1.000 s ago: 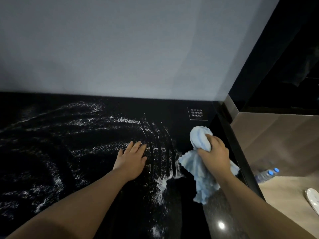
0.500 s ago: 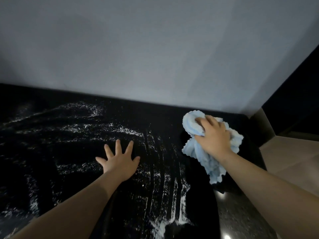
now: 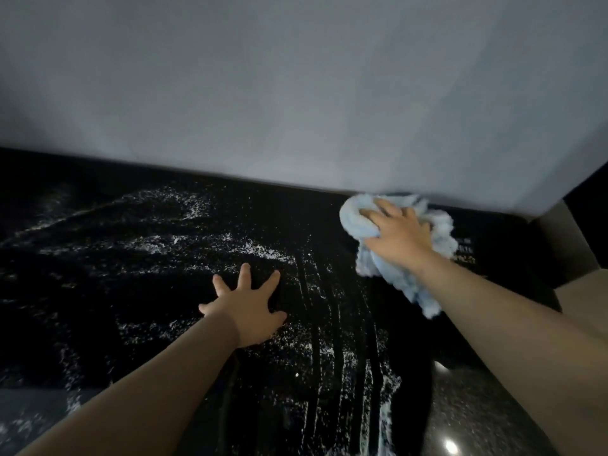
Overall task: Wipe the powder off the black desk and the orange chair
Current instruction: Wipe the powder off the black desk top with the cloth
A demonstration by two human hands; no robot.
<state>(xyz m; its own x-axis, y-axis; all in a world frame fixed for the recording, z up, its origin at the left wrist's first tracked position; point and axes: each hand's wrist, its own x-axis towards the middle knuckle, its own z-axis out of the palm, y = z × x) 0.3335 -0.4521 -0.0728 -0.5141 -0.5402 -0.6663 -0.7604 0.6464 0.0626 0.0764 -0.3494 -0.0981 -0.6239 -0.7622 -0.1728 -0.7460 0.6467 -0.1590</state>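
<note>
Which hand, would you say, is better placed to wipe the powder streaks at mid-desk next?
Right. The right hand grips the blue cloth at the wall, just right of the streaks; the left hand lies spread on the desk, holding nothing.

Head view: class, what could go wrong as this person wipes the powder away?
The left hand lies flat in the powder, so it may smear or carry powder elsewhere. The bunched blue cloth in the right hand trails a loose tail, which might drag powder over the black desk's wiped strip.
</note>
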